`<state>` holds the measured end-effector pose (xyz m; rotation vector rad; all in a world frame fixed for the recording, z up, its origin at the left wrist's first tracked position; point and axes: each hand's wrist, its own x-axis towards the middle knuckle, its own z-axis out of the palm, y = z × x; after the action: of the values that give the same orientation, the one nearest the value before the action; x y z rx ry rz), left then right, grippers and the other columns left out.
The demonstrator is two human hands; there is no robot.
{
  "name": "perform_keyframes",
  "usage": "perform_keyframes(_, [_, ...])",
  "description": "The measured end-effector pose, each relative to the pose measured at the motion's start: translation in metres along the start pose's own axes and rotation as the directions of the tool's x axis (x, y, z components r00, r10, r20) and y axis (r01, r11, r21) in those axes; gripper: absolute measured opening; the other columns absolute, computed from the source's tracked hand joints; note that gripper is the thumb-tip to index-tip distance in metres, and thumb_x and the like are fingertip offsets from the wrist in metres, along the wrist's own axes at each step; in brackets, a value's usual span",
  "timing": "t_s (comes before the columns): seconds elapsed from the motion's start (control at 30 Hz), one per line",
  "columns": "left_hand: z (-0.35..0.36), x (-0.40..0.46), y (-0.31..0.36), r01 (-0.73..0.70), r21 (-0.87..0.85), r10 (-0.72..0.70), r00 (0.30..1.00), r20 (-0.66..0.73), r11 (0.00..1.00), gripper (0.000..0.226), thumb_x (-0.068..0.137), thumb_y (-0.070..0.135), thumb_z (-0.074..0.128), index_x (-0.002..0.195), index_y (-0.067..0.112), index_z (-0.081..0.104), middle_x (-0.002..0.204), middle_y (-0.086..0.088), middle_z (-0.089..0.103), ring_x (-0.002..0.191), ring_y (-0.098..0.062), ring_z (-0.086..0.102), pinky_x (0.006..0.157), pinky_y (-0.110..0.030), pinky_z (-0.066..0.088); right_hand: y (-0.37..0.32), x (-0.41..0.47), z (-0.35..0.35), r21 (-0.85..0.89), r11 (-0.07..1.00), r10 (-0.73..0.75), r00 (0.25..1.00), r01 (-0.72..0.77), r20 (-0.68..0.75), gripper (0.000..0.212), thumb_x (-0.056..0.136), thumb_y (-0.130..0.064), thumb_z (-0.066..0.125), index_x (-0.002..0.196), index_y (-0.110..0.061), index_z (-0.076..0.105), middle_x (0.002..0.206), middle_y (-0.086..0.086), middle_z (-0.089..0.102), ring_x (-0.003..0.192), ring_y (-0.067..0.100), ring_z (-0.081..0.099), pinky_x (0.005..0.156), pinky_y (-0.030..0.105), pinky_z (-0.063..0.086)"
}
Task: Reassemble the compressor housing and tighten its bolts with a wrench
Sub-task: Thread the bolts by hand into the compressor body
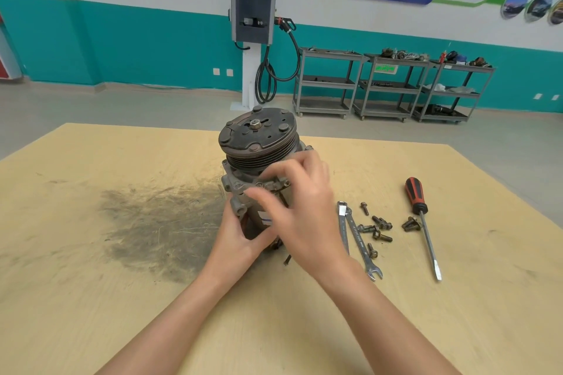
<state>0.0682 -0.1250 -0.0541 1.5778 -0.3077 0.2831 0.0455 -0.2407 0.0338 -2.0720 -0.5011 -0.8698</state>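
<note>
The compressor (259, 158) stands upright on the wooden table (122, 298), its dark grooved pulley on top and grey housing below. My left hand (240, 234) grips the lower body of the housing from the near side. My right hand (298, 210) rests over the housing's right flank, its fingers curled at the top flange; whether they pinch a bolt there is hidden. Two combination wrenches (355, 234) lie side by side on the table right of the compressor. Several loose bolts (376, 228) are scattered beside them.
A red and black handled flat screwdriver (422, 222) lies right of the bolts. A dark greasy smear (161, 222) covers the table left of the compressor. Beyond the table stand a charging post (253, 39) and three metal carts (393, 85).
</note>
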Motion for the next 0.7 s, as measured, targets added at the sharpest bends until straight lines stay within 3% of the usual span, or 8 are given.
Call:
perform_keyframes(0.1, [0.0, -0.001, -0.004, 0.029, -0.013, -0.029, 1.0, -0.001, 0.999, 0.063, 0.081, 0.006, 0.076, 0.128, 0.029, 0.041, 0.124, 0.023, 0.062, 0.122, 0.005, 0.053, 0.097, -0.01, 0.042, 0.019, 0.001, -0.037, -0.024, 0.999, -0.03, 0.996, 0.028, -0.081, 0.011, 0.086, -0.027, 0.07, 0.089, -0.018, 0.065, 0.09, -0.004, 0.053, 0.088, 0.009, 0.049, 0.076, 0.014, 0.036])
perform_keyframes(0.2, [-0.001, -0.001, -0.008, 0.053, -0.039, -0.053, 0.999, 0.005, 0.998, 0.065, 0.084, -0.003, 0.072, 0.129, 0.031, 0.04, 0.13, 0.02, 0.058, 0.123, 0.007, 0.052, 0.095, -0.007, 0.041, 0.062, 0.002, -0.074, -0.274, 0.941, 0.226, 0.971, -0.197, 0.079, 0.01, 0.089, -0.029, 0.067, 0.085, -0.025, 0.058, 0.083, -0.012, 0.049, 0.085, 0.01, 0.051, 0.068, 0.016, 0.031])
perform_keyframes(0.27, [0.0, -0.001, -0.008, 0.052, -0.049, -0.052, 0.999, 0.012, 0.997, 0.066, 0.084, -0.004, 0.07, 0.133, 0.026, 0.039, 0.133, 0.017, 0.056, 0.124, 0.006, 0.052, 0.095, -0.007, 0.04, 0.093, -0.008, -0.09, -0.571, 0.762, 0.501, 0.836, -0.304, 0.224, 0.013, 0.09, -0.038, 0.062, 0.093, -0.025, 0.058, 0.088, -0.01, 0.047, 0.097, 0.018, 0.049, 0.072, 0.026, 0.035])
perform_keyframes(0.33, [0.0, -0.001, -0.007, 0.041, -0.051, -0.041, 0.999, 0.013, 0.998, 0.068, 0.084, -0.004, 0.07, 0.137, 0.023, 0.037, 0.135, 0.017, 0.055, 0.125, 0.006, 0.051, 0.097, -0.007, 0.04, 0.112, -0.021, -0.094, -0.723, 0.643, 0.611, 0.74, -0.254, 0.283, 0.021, 0.092, -0.038, 0.057, 0.107, -0.023, 0.056, 0.098, -0.007, 0.048, 0.105, 0.02, 0.045, 0.08, 0.032, 0.041])
perform_keyframes(0.43, [0.0, -0.001, -0.006, 0.039, -0.061, -0.039, 0.999, 0.011, 0.997, 0.069, 0.084, -0.004, 0.07, 0.138, 0.021, 0.035, 0.134, 0.019, 0.055, 0.125, 0.007, 0.051, 0.098, -0.007, 0.039, 0.12, -0.033, -0.082, -0.778, 0.607, 0.617, 0.713, -0.163, 0.332, 0.027, 0.092, -0.032, 0.049, 0.118, -0.025, 0.046, 0.111, -0.003, 0.05, 0.099, 0.017, 0.037, 0.078, 0.031, 0.039])
perform_keyframes(0.53, [0.0, -0.002, -0.004, 0.044, -0.054, -0.044, 0.999, 0.013, 0.998, 0.068, 0.085, -0.003, 0.07, 0.135, 0.028, 0.037, 0.127, 0.027, 0.058, 0.122, 0.01, 0.051, 0.095, -0.004, 0.039, 0.121, -0.039, -0.067, -0.793, 0.599, 0.596, 0.722, -0.109, 0.351, 0.027, 0.094, -0.028, 0.044, 0.12, -0.024, 0.042, 0.116, -0.002, 0.05, 0.105, 0.019, 0.041, 0.071, 0.03, 0.036])
perform_keyframes(0.6, [0.0, -0.002, -0.003, 0.046, -0.053, -0.045, 0.999, 0.017, 0.998, 0.068, 0.085, -0.003, 0.07, 0.134, 0.03, 0.036, 0.123, 0.034, 0.059, 0.121, 0.012, 0.051, 0.093, -0.003, 0.039, 0.119, -0.04, -0.06, -0.8, 0.593, 0.583, 0.733, -0.091, 0.349, 0.024, 0.096, -0.025, 0.042, 0.12, -0.022, 0.04, 0.112, 0.0, 0.051, 0.105, 0.02, 0.043, 0.068, 0.029, 0.035])
perform_keyframes(0.7, [0.0, -0.002, -0.001, 0.046, -0.059, -0.045, 0.999, 0.024, 0.997, 0.068, 0.085, -0.004, 0.069, 0.135, 0.029, 0.035, 0.122, 0.039, 0.058, 0.12, 0.013, 0.051, 0.092, -0.002, 0.039, 0.113, -0.037, -0.055, -0.817, 0.573, 0.588, 0.73, -0.071, 0.348, 0.018, 0.095, -0.014, 0.042, 0.112, -0.017, 0.037, 0.094, 0.002, 0.045, 0.09, 0.023, 0.04, 0.063, 0.03, 0.033])
